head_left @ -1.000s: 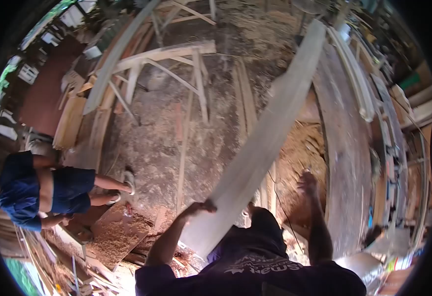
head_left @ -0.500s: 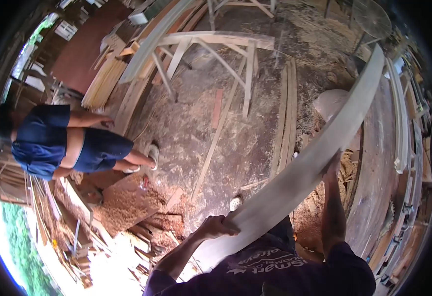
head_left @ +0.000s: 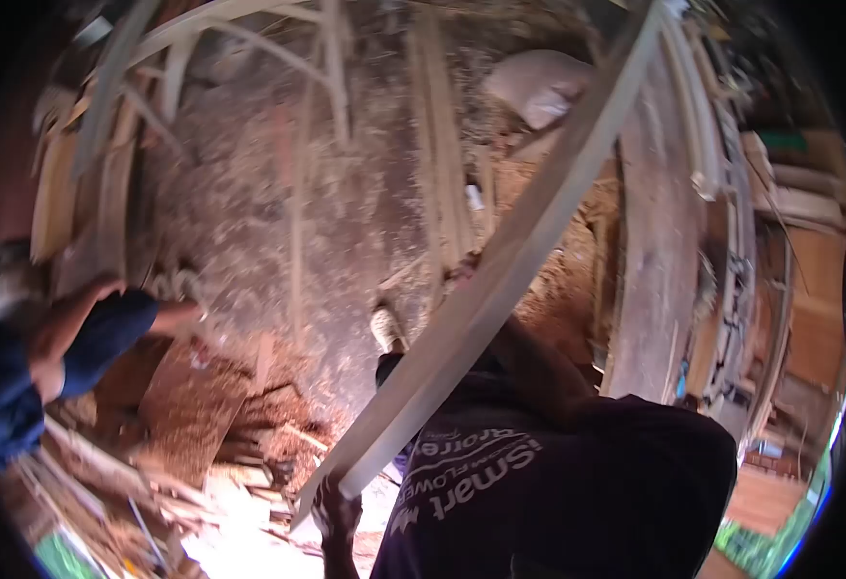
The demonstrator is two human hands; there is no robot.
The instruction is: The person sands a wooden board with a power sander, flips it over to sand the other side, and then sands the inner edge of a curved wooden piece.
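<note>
Centrally, a long pale plank (head_left: 500,261) crosses the view on a diagonal, its near end low at the left of the person's dark printed shirt (head_left: 539,473) and its far end high at the upper right. It is off the ground and turned partly on edge, so that one narrow side shows.

The left hand (head_left: 334,516) sits at the plank's near end, just beneath its corner. It is dark and blurred, and whether the fingers are clenched on the wood cannot be told. The right forearm (head_left: 529,352) reaches up from the shoulder to the plank's middle. The right hand itself is hidden behind the board, so its grip cannot be judged either.

Below the plank lies a floor (head_left: 249,212) covered in sawdust, with a deeper orange heap of shavings (head_left: 563,289) just beside the board. A light shoe (head_left: 386,328) stands on the floor near the plank's middle. Several thin wood strips (head_left: 442,154) lie side by side farther off, and a pale sack (head_left: 539,85) rests beyond them. A long workbench (head_left: 656,241) runs along the right. At the left edge, well apart, another person in blue clothes (head_left: 17,386) bends low beside a board heaped with sawdust (head_left: 191,410).
</note>
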